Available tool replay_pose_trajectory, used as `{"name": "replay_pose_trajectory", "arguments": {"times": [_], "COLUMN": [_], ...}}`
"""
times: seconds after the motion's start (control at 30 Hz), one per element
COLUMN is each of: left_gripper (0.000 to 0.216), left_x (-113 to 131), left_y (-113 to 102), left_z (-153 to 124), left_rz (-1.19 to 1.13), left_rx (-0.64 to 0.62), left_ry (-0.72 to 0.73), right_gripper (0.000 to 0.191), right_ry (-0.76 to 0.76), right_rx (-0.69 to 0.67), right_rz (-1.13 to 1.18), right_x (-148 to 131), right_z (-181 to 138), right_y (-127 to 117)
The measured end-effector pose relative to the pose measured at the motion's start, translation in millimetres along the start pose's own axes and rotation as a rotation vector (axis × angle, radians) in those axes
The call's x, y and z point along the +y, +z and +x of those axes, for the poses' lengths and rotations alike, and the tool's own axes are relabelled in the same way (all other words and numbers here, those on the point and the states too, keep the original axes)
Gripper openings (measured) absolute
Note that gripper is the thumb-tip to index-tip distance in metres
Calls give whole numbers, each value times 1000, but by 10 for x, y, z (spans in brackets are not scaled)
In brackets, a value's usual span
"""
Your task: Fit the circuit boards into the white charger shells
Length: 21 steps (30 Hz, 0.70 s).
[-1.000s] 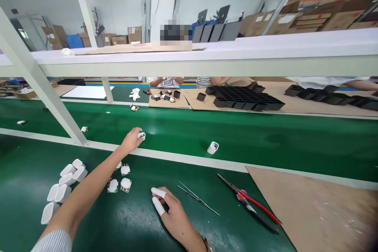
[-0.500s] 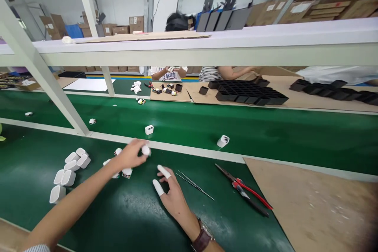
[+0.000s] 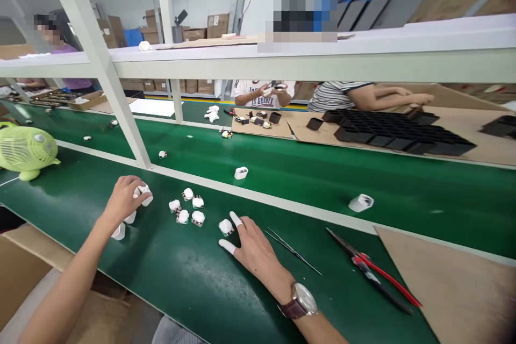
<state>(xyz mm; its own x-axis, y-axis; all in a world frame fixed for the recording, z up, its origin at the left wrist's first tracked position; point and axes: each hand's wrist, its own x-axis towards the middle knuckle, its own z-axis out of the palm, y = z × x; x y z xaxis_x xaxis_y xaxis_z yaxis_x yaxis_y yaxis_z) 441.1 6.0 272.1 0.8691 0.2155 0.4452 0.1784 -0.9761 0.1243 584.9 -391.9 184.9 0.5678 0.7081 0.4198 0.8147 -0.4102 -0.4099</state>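
My left hand point(image 3: 126, 199) reaches into the group of white plastic housings at the left of the green bench, its thumb and fingers closed round one housing point(image 3: 147, 196). Other housings point(image 3: 119, 232) are partly hidden under that hand. My right hand point(image 3: 256, 247), with white finger cots on thumb and index finger, rests open on the bench. A small circuit board with a white rounded top point(image 3: 226, 227) lies at those two fingertips. Several similar boards point(image 3: 197, 218) sit in a cluster between my hands. Tweezers point(image 3: 294, 250) and red-and-black long-nose pliers point(image 3: 373, 269) lie to the right.
Beyond a pale rail, a green conveyor belt point(image 3: 298, 172) carries white housings point(image 3: 362, 203) and small boards. A slanted frame post point(image 3: 121, 102) stands at left, near a green fan point(image 3: 28, 149). Cardboard point(image 3: 455, 279) covers the right. Across, co-workers handle parts beside black trays point(image 3: 399, 130).
My left hand has let go of a small white-topped board, now lying by my right fingertips, and moved left to the housings. The view has turned left, bringing in the fan.
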Motion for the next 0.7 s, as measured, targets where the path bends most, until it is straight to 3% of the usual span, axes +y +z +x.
{"name": "replay_pose_trajectory", "arguments": {"times": [0.07,0.13,0.27,0.37,0.47,0.53,0.63,0.7], "left_gripper": [28,31,28,36,32,28,22,21], "left_x": [-147,-211,-121,201,722,1089,1494,1618], "left_y": [37,136,275,248,269,393,687,851], "left_z": [-194,-316,-267,-125,-66,-93,-197,-277], "left_rz": [74,112,77,-143,-504,-679,-729,-714], "left_rx": [-43,-41,-11,-9,-89,-156,-255,-292], "left_ry": [14,45,94,136,212,320,468,465], "right_gripper": [62,55,37,30,25,27,45,64], "right_ry": [-25,-94,-137,-77,-32,-16,-5,33], "right_rx": [-38,-103,-169,-157,-102,-88,-176,-237], "right_rz": [33,95,115,43,-89,-107,-7,54], "right_x": [4,7,16,-12,-70,-97,-99,-85], "right_z": [10,17,14,-49,-145,-190,-217,-221], "right_y": [-79,-157,-165,-45,61,58,-58,-147]}}
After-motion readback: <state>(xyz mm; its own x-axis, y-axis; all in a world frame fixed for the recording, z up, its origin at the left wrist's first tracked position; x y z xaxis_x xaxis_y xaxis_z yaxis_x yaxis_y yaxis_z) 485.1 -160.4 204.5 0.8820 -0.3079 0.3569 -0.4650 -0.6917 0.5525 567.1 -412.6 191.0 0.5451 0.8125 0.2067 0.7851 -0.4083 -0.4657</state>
